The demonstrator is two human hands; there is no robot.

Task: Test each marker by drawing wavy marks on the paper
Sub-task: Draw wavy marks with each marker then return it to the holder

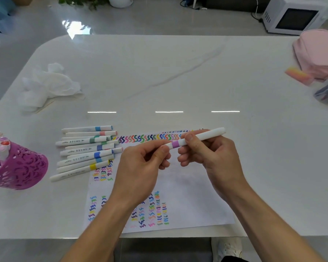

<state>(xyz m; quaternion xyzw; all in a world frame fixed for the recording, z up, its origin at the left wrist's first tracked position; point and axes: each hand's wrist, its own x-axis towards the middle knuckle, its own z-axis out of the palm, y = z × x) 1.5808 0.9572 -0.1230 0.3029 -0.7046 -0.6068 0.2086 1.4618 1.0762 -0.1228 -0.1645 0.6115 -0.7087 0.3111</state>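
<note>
Holding a white marker pen with a lilac band (210,135) slantwise over the white sheet of paper covered in coloured wavy marks (197,195), the person is gripping its barrel in the curled fingers and thumb of the right hand (214,156), while the left hand (140,165) is pinching the marker's left end between thumb and forefinger. A loose heap of white markers with coloured bands (85,148) is lying just left of the hands, overlapping the paper's far-left corner, and a purple perforated plastic holder (19,167) is standing further left on the glossy white marble table (178,72).
</note>
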